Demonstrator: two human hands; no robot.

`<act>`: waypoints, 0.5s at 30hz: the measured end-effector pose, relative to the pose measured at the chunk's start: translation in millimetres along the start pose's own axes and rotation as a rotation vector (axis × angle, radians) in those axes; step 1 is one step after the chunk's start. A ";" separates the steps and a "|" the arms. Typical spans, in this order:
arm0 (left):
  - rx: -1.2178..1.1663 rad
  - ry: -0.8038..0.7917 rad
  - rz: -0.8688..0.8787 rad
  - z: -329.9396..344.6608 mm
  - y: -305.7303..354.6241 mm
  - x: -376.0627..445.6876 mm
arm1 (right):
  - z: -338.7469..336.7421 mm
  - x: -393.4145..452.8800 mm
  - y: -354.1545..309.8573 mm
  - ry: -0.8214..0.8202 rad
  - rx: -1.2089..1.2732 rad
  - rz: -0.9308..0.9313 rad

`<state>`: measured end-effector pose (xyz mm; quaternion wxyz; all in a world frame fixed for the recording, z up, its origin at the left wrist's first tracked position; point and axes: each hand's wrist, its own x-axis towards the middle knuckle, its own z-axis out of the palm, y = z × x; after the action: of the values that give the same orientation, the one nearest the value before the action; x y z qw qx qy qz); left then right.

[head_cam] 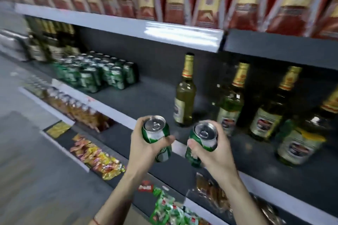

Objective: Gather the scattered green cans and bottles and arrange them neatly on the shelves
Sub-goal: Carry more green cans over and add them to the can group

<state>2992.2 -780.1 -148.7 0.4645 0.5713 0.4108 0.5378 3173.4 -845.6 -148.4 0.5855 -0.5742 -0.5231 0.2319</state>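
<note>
My left hand (pixel 144 144) grips a green can (pixel 155 131) with its silver top facing me. Beside it, my right hand (pixel 208 150) grips a second green can (pixel 203 139) the same way. Both cans hover just over the front edge of the dark middle shelf (pixel 146 97). A block of several green cans (pixel 95 73) stands in rows at the shelf's left. Green bottles with gold foil necks stand to the right: one alone (pixel 184 93), then others (pixel 232 102), (pixel 270 111), (pixel 300 140).
The top shelf (pixel 128 25) carries a row of red and gold boxes (pixel 206 0). Dark bottles (pixel 49 38) stand at the far left of the middle shelf. Lower shelves hold snack packets (pixel 97 157) and green packets (pixel 168 208). Grey floor (pixel 27 151) lies to the left.
</note>
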 end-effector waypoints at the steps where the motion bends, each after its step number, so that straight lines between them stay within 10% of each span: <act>1: 0.003 0.025 -0.003 -17.4 -1.4 6.1 | 20.0 6.2 -2.3 -0.041 0.007 -0.009; 15: 0.043 0.179 0.013 -222.6 -41.3 156.7 | 270.6 108.9 -20.9 -0.165 0.105 0.014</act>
<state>2785.0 -599.0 -154.5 0.4101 0.5335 0.4581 0.5808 2966.3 -639.2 -147.6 0.5679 -0.5253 -0.5530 0.3095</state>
